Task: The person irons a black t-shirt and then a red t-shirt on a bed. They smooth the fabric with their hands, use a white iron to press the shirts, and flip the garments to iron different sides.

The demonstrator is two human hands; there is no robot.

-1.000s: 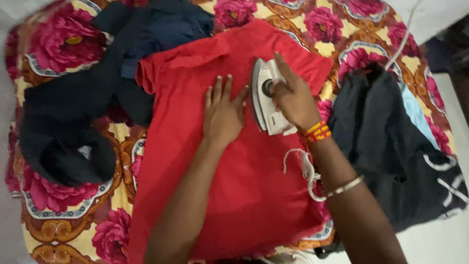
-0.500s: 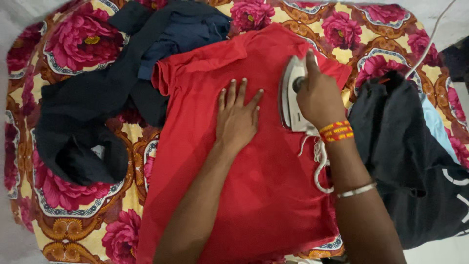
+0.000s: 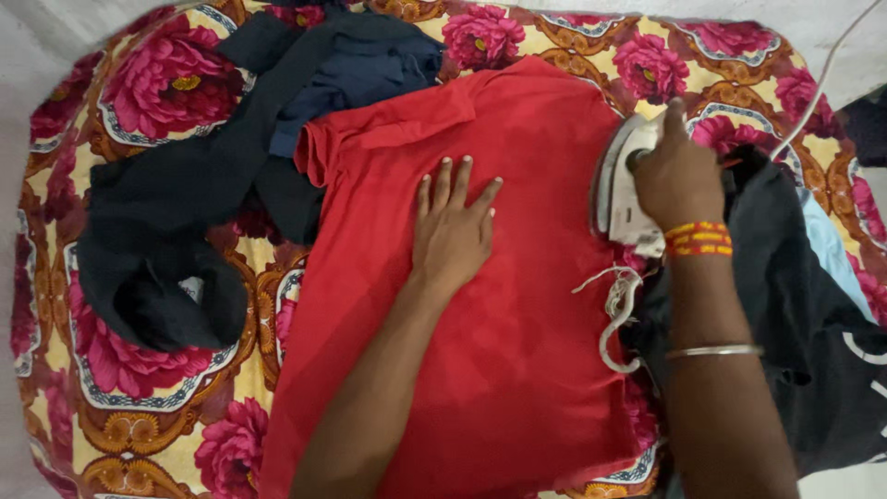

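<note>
While one iron (image 3: 617, 189) glides, two hands press.

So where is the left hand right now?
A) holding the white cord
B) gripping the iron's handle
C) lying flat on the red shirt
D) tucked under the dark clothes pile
C: the left hand lies palm down, fingers spread, on the red shirt, while the right hand holds the white iron at the shirt's right edge.
</note>
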